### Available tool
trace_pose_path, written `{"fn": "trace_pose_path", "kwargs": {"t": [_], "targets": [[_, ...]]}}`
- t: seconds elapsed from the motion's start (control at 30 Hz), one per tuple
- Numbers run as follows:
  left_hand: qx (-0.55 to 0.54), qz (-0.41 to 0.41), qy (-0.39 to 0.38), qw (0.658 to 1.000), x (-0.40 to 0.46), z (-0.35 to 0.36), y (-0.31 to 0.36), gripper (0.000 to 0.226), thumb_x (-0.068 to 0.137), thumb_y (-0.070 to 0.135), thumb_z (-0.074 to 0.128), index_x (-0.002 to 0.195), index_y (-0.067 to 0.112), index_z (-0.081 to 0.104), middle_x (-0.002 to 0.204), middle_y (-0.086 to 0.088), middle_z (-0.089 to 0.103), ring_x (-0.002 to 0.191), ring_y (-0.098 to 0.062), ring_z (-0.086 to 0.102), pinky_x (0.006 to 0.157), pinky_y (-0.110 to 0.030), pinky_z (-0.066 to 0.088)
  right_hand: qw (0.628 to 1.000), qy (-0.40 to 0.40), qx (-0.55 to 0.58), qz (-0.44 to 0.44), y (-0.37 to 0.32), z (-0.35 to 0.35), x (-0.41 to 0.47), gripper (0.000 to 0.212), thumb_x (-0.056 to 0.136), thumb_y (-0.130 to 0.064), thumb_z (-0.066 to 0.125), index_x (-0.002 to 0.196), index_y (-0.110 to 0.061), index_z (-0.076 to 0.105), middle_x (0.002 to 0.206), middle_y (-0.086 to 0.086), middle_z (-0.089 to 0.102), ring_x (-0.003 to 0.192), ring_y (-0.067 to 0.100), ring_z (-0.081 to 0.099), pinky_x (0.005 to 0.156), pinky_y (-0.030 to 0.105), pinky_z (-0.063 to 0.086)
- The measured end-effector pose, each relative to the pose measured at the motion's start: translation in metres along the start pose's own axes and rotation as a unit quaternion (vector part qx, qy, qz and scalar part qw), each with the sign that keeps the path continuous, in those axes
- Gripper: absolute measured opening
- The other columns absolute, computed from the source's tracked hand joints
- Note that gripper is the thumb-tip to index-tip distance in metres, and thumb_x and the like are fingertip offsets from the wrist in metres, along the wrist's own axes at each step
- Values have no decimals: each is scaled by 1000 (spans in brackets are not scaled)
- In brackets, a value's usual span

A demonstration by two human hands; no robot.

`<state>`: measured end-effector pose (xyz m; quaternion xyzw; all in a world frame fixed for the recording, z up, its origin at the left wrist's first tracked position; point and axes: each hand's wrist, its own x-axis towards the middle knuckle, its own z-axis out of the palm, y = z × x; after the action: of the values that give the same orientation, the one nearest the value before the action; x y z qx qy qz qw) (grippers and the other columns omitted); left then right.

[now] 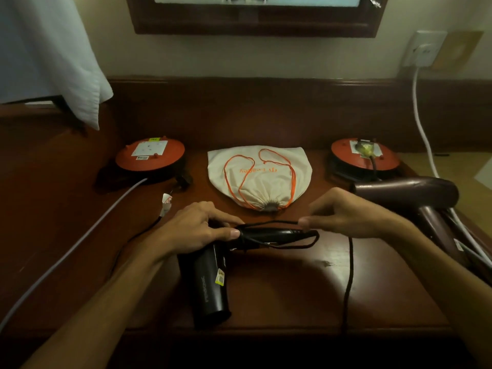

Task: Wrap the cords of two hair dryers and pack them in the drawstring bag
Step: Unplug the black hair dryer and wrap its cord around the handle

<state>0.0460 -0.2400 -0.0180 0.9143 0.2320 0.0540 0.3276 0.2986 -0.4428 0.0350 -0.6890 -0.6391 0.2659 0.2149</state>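
Just below the centre of the desk [292, 294], our left hand [197, 230] clamps the black dryer [210, 283] where handle meets body, while our right hand [343, 214], at 3 o'clock from it, pinches its cord [269, 223] above the handle. The dryer looks rigid and light, best held at that joint; the cord seems limp and springy, so we should keep it taut. The closed bag [259, 174] lies at 12 o'clock, the second dryer [415, 193] at 2 o'clock.

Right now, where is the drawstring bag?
In the head view, the drawstring bag lies mid-desk toward the back, between two orange cord reels, just beyond the hands.
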Motion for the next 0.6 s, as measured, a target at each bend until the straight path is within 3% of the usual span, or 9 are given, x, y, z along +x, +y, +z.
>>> {"fn": "trace_pose_path", "kwargs": {"t": [0.13,0.23,0.3,0.43,0.5,0.57,0.6], "targets": [[-28,-1,53,998,3,-4,2,22,89,44,74,110,49,75,87,12,57,87,-1,54,83,-30,43,997,-22,46,-60,-26,43,-10,25,98,-35,61,80,-24,73,65,2,56,56,12,46,53,28,36],[-84,13,71,994,1,-7,4,22,88,29,77,110,34,79,76,17,62,79,8,56,74,-15,38,993,-21,54,-100,-32,85,-6,29,102,-28,58,81,-13,71,69,6,59,63,22,50,59,34,39],[-115,24,80,990,-4,-7,2,23,87,24,79,109,29,80,76,24,69,82,6,58,77,-15,39,993,-28,84,-80,-23,97,1,31,103,-29,57,82,-11,71,71,9,61,64,25,52,62,36,42],[-152,33,93,983,-14,-4,-6,23,84,30,81,106,33,81,84,19,74,89,-3,61,85,-24,43,996,-29,75,-28,-7,102,19,28,98,-33,64,81,-16,77,70,4,69,61,20,58,61,36,47],[-190,42,108,975,-24,4,-6,25,82,38,82,106,34,82,85,15,73,90,-9,63,87,-27,44,997,8,72,-22,-4,102,26,22,97,-31,65,90,-15,78,84,9,76,78,25,68,72,41,54],[-215,48,117,968,-37,13,-3,30,78,49,77,106,38,81,87,12,69,91,-13,62,87,-28,45,994,26,101,-23,-2,100,30,8,96,-26,68,96,-22,74,91,-4,75,87,4,70,75,25,56],[-218,47,114,968,-43,18,-1,33,76,53,76,106,40,80,89,10,67,93,-13,62,89,-29,47,994,13,101,-23,-2,98,32,5,94,-23,70,93,-28,70,86,-13,71,82,-8,67,71,15,53]]}}
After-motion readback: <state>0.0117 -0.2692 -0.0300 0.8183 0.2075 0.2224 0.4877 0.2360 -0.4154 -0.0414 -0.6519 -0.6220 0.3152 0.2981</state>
